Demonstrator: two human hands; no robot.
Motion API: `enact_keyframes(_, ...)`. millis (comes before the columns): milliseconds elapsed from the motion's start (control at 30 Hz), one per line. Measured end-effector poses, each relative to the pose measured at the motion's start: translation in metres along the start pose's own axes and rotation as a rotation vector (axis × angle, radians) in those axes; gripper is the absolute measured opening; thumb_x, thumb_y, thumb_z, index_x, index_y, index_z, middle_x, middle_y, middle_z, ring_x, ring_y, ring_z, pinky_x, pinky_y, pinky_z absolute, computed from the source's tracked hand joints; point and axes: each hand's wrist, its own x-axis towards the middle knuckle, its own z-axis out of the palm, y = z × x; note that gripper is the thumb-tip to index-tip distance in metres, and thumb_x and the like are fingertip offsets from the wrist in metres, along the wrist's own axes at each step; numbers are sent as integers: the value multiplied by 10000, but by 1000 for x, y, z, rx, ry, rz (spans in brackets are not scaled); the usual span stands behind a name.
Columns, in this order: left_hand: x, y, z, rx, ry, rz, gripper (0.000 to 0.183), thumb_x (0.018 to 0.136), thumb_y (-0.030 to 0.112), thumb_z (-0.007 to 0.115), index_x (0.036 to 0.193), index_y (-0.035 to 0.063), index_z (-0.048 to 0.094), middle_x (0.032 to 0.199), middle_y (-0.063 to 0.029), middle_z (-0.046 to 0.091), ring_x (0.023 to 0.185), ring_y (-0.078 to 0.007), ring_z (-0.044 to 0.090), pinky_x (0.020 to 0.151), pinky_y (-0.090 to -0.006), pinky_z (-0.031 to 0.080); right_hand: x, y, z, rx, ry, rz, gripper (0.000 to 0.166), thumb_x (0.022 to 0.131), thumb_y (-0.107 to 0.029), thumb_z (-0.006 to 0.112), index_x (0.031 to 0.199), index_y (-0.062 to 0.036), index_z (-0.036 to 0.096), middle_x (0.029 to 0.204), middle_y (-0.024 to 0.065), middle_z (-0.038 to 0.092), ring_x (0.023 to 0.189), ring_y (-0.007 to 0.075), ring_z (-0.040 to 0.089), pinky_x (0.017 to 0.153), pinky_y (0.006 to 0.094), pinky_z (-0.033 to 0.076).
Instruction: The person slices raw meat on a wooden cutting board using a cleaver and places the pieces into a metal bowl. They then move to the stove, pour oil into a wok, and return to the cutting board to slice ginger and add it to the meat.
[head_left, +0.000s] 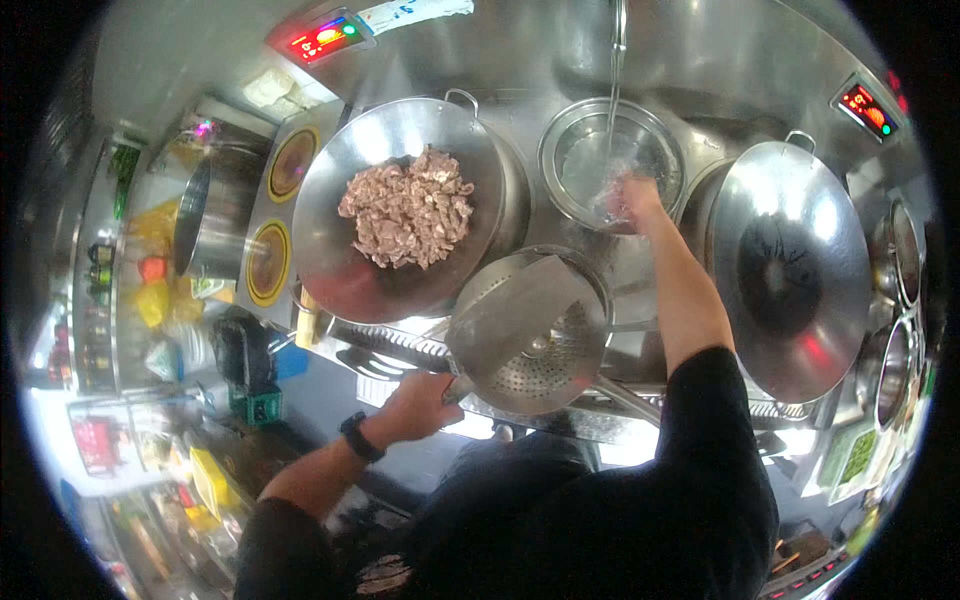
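Observation:
My left hand (420, 409), wearing a black wristband, grips a metal handle. This handle seems to belong to the broad, flat-edged wok spatula (499, 307) lying over a perforated metal strainer (536, 375). My right hand (636, 202) reaches into a round steel basin (551, 161), under a stream of water (614, 90) from above. Splashing water blurs its fingers, so I cannot tell whether they hold anything. To the left of the basin, a large wok (319, 255) holds a heap of cooked-looking meat pieces (409, 206).
A second wok (795, 337) sits at the right, with a dark wet patch inside. Lit control panels (322, 41) glow on the steel back wall. A tall steel pot (217, 214) stands left of the yellow-rimmed round plates (268, 262). Another metal handle (630, 397) sticks out over the counter's front edge.

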Motion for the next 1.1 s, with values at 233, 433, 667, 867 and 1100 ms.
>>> enact_keyframes(233,42,63,-14,-260,-362,-152,319,860,304,648,922,-8,632,559,-83,598,466,-168,608,433,-318,496,-233,-30,67,425,-514,-26,467,1034,-430,459,808,-58,628,768,112,669,723,252,660,738,388,539)
enact_keyframes(433,53,65,-16,-385,-530,-14,199,890,228,616,947,40,641,566,-29,573,458,-126,572,403,-273,470,-321,8,75,-599,-829,-994,746,1042,-494,340,1545,24,156,1602,251,189,1493,346,204,1219,449,181)
enact_keyframes(667,9,76,-13,-157,-378,-161,178,816,152,614,907,-1,623,619,-53,611,479,-132,587,440,-280,491,-258,22,37,-975,-554,-977,789,1017,-539,366,1533,37,207,1592,240,228,1500,355,178,1227,460,124)
enact_keyframes(867,-47,62,-21,-376,-319,-261,185,852,154,667,983,32,624,671,-13,579,526,-102,554,469,-261,457,-158,5,-2,-1057,-150,-792,689,1023,-547,352,1482,-35,388,1554,212,331,1489,335,197,1220,444,156)
enact_keyframes(1100,-73,81,-29,-795,-123,-291,374,900,106,633,1243,20,511,751,-39,618,598,-131,612,529,-281,503,8,-22,-42,-806,-10,-516,507,948,-443,568,1231,-27,628,1203,242,639,1155,406,598,1004,469,463)
